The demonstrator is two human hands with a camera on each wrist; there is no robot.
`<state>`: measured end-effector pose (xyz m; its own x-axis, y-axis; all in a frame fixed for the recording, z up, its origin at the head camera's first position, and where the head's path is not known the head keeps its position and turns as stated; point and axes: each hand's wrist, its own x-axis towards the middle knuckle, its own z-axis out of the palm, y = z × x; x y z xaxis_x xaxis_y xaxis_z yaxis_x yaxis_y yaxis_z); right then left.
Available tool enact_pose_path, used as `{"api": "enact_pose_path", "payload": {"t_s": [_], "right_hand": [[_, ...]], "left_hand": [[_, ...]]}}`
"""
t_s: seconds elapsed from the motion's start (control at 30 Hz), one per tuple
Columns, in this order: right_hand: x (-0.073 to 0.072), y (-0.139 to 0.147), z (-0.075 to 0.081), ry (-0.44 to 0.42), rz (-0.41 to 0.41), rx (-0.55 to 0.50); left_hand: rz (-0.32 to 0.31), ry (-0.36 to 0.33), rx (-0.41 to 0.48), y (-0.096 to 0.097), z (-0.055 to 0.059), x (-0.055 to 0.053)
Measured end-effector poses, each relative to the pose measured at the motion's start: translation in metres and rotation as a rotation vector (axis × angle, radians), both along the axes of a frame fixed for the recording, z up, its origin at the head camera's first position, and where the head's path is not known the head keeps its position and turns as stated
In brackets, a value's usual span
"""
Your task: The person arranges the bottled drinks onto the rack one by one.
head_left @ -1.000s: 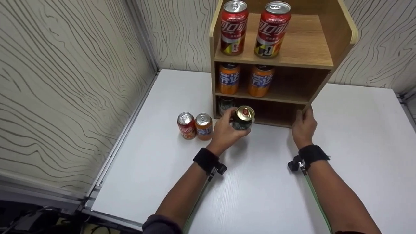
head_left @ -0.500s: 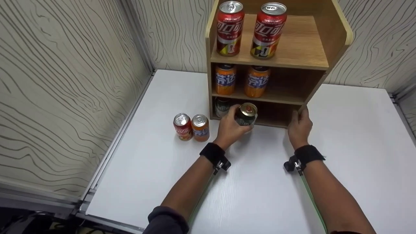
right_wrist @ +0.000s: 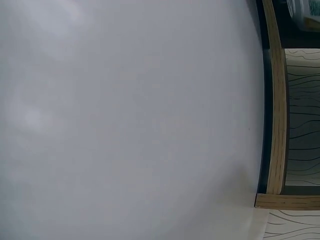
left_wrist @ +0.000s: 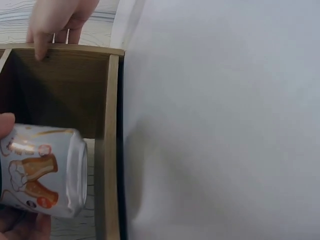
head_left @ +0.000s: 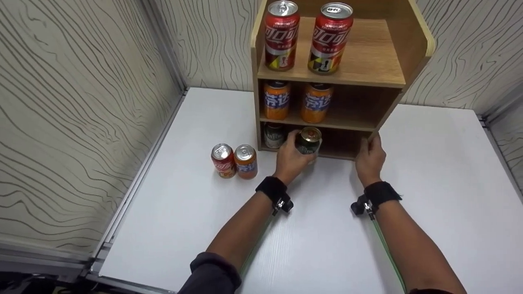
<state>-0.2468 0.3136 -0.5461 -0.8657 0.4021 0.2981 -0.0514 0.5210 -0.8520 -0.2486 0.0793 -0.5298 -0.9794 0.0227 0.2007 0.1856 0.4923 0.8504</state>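
Note:
My left hand [head_left: 291,161] grips a dark green beer can [head_left: 309,143] with a gold top, its fingers curled round the side. The can is at the front of the wooden shelf's [head_left: 372,49] bottom compartment. Beer glasses are printed on its silvery lower part in the left wrist view, where the can's base [left_wrist: 77,175] overlaps the compartment opening. To its left, another dark can [head_left: 274,135] stands inside that compartment. My right hand [head_left: 371,161] holds the shelf's right side panel low down, with a fingertip over the inner face and other fingers outside.
Two red cola cans [head_left: 282,36] stand on the top shelf and two orange soda cans [head_left: 277,101] on the middle one. Left of the shelf, a red can [head_left: 224,161] and an orange can [head_left: 246,162] stand side by side on the white table [head_left: 175,212]. Patterned walls enclose the table.
My left hand has carried the beer can forward and slightly down, toward the bottom compartment. My right hand stays on the side panel. The head view has shifted a little to the right.

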Motion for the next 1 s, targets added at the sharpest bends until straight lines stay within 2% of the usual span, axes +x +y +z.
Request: {"api": "enact_pose_path", "payload": {"t_s": [0.2,0.4,0.73,0.9,1.0], "right_hand": [[0.001,0.0,-0.001,0.003,0.0,-0.014],[0.001,0.001,-0.002,0.03,-0.001,-0.017],[0.001,0.001,-0.001,0.054,0.003,-0.009],[0.002,0.0,-0.001,0.048,0.005,-0.002],[0.002,0.0,-0.001,0.039,-0.003,-0.008]], "left_hand": [[0.057,-0.028,0.041,0.008,-0.002,-0.006],[0.084,-0.061,0.074,0.016,-0.003,-0.013],[0.136,-0.1,0.077,0.024,-0.002,-0.024],[0.177,-0.142,0.072,0.028,-0.001,-0.027],[0.18,-0.146,0.068,0.032,-0.001,-0.027]]}}
